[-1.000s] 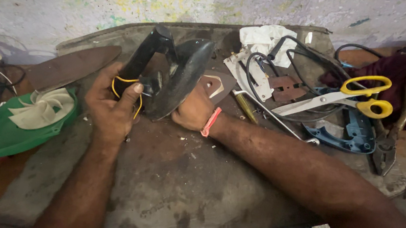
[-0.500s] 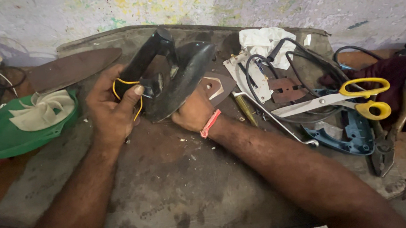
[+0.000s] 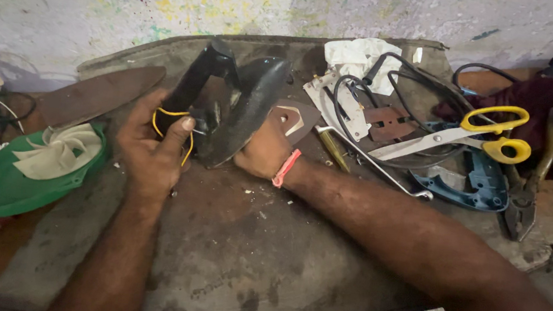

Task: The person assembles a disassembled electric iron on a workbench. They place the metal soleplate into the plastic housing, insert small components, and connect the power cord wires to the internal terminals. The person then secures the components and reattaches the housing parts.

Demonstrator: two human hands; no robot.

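Surface: a worn, dark grey padded surface point(image 3: 229, 257) fills the lower half of the frame; its bare near part carries only small crumbs of debris.
Left hand: the left hand point(image 3: 152, 149), left of centre, is curled around the rear of the black clothes iron and a loop of thin yellow wire point(image 3: 173, 114), thumb pressed by the small metal terminals, seemingly to pin the wire there.
Right hand: the right hand point(image 3: 262, 153), at centre, with a pink band point(image 3: 285, 169) on the wrist, is closed against the iron's lower edge; its fingers are hidden behind the body, so I cannot tell how firmly it grips.
Iron: the black clothes iron with a long dark handle point(image 3: 228, 99) is tipped up on its side just above centre, braced between both hands so its rear end faces the person.
Left edge: a green plastic shell with a pale cloth bow point(image 3: 25, 168) lies beside the left forearm, out of the way.
Right side: a blue plastic iron cover point(image 3: 478, 184), dark pliers point(image 3: 526, 195) and yellow-handled scissors point(image 3: 482, 135) lie well apart from the hands, within reach.
Behind the iron: a brown pointed sole plate point(image 3: 97, 98) at upper left, black cord point(image 3: 394, 86) looped over white cloth point(image 3: 356, 60) at upper centre.
Far: a paint-flecked wall point(image 3: 301, 9) closes the top.
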